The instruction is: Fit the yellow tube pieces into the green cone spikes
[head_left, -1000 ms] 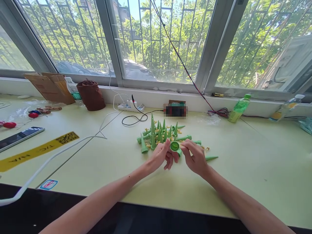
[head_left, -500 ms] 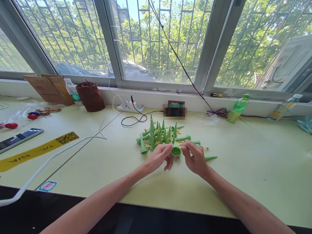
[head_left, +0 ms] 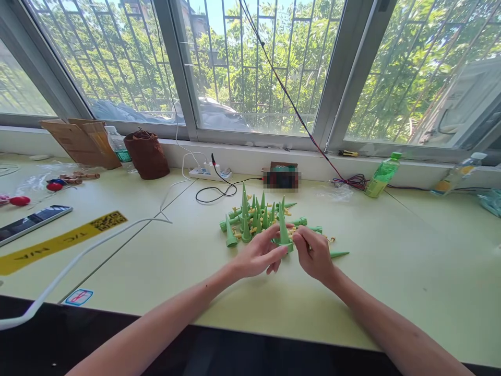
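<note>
My left hand [head_left: 258, 253] is closed around the base of a green plastic watering spike [head_left: 283, 230], whose point now stands upward. Close beside it on the right, my right hand [head_left: 315, 253] has its fingers pinched together. A bit of yellow shows near those fingertips, but I cannot tell whether it is held or lies behind. Just beyond both hands is a cluster of similar green spikes [head_left: 246, 224], several upright and others on their sides, with small yellow valve pieces among them. One more spike [head_left: 340, 254] lies to the right of my right hand, partly hidden by it.
A white cable [head_left: 102, 240] and a yellow label strip [head_left: 66, 243] cross the left side near a phone [head_left: 35, 222]. Along the window stand a brown pouch [head_left: 146, 156], a power strip [head_left: 211, 172], a pixelated device [head_left: 281, 177] and a green bottle [head_left: 383, 175].
The spike in my left hand has turned from its open base facing me to standing point up. My left fingers have shifted around it; my right hand has barely moved.
</note>
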`<state>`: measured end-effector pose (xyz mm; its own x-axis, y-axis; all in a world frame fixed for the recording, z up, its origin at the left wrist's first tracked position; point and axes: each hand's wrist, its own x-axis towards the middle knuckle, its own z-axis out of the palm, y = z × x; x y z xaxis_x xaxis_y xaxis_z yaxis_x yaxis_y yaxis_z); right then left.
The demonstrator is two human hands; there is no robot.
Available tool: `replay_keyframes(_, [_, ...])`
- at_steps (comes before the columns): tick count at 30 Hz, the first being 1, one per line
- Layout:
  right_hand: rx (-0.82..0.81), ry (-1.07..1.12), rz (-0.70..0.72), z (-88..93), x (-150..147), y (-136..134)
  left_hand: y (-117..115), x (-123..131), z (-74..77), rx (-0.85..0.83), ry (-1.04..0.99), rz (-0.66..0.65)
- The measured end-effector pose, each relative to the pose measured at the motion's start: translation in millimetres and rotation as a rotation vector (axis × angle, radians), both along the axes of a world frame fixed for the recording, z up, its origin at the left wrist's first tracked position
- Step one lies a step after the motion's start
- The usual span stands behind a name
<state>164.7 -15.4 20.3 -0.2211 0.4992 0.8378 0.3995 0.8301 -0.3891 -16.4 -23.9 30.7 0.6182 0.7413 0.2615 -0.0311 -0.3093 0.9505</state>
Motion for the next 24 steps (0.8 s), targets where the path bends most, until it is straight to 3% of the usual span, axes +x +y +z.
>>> replay_keyframes(12, [-0.068,0.033,-0.037,-2.3,-2,0,3,5,-11.7,0.284,0.072,0.216])
replay_keyframes(19, [-0.027,0.176,-0.047,-5.7,0,2,2,7,-8.6,0.076,-0.076,0.314])
replay_keyframes(24, [0.012,0.112,0.002,-3.0,1,3,1,7,-4.4,-0.085,-0.131,0.140])
